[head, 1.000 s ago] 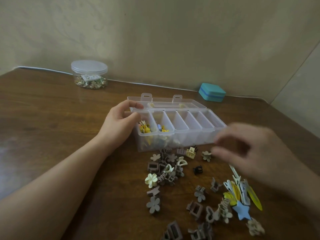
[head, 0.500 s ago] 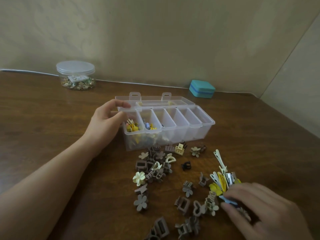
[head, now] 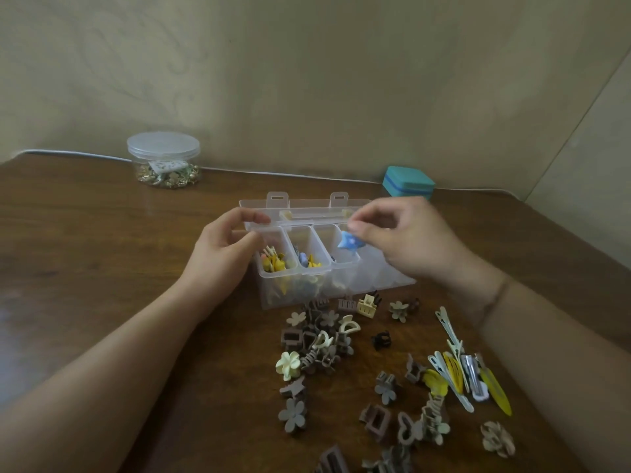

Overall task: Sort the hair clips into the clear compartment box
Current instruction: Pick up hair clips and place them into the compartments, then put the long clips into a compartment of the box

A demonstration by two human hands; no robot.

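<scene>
Right hand [head: 406, 238] pinched a small blue star clip [head: 349, 245] between thumb and fingertips, other fingers curled loose. Clip hung just over the third compartment from the left of the clear compartment box [head: 309, 268], not yet dropped. Wrist was raised, palm down, forearm coming in from the lower right.

Left hand [head: 225, 249] gripped the box's left end, thumb on the near wall, index finger over the hinged lid [head: 307, 208] edge, bracing it. Forearm lay low across the table [head: 85, 250].

Clip looked light, stiff plastic, smooth, probably a bit slippery; a flat pinch on the star faces suited it, no squeeze force needed. Little breakage risk judged, though the points could snag on a divider.

First two compartments held yellow and blue clips [head: 276, 262]; the rest looked empty or hidden by the hand. Loose pile of brown and cream claw clips [head: 321, 339] sat just in front of the box, long snap clips [head: 457, 367] near the right forearm. Round jar [head: 164, 160] and teal case [head: 408, 182] stood well back by the wall.
</scene>
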